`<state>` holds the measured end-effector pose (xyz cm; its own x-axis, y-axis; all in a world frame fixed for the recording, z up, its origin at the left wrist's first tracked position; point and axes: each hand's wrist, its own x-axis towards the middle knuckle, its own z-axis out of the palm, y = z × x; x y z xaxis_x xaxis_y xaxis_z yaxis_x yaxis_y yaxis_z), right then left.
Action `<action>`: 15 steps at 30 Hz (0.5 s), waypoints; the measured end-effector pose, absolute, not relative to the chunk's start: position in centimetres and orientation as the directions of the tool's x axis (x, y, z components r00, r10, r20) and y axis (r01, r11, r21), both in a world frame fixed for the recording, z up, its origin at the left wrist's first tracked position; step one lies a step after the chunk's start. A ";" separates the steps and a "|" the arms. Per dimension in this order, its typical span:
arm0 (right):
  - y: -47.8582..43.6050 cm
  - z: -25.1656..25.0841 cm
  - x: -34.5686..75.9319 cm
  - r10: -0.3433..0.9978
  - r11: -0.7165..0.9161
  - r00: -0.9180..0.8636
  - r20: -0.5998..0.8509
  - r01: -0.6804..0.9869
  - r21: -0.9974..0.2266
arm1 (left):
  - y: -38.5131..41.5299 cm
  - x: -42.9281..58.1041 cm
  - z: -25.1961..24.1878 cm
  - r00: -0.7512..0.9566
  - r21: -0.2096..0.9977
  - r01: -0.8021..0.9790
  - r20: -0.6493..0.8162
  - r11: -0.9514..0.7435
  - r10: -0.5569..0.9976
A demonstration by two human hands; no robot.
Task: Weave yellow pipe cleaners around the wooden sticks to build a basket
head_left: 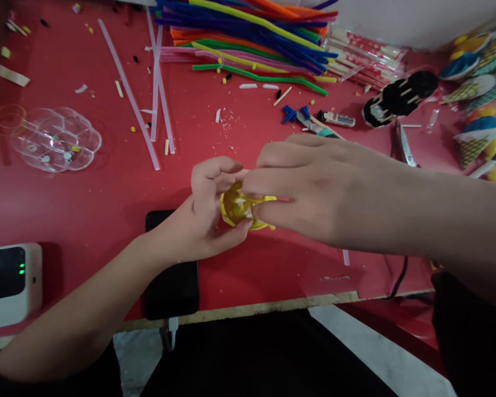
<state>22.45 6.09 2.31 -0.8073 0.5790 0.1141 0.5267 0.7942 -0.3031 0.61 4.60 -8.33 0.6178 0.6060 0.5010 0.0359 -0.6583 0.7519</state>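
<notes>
Over the red table (107, 193), both hands meet on a small yellow craft piece (237, 207) with a shiny, glue-like surface. My left hand (209, 215) curls round its left side, thumb below and fingers above. My right hand (314, 187) reaches in from the right, and its fingertips pinch the right edge of the piece. Most of the piece is hidden by the fingers.
A pile of coloured pipe cleaners (252, 38) lies at the back. Clear plastic sticks (128, 94) and a clear flower-shaped tray (55, 138) are at the left. A black phone (171, 286), a white device (10, 284), scissors (405, 146) and finished crafts (479, 105) surround the hands.
</notes>
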 end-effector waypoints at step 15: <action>1.1 -0.8 26.3 0.690 0.723 -0.666 0.282 0.624 -0.296 | 3.9 1.1 -5.1 0.668 0.585 0.363 0.379 -0.725 0.640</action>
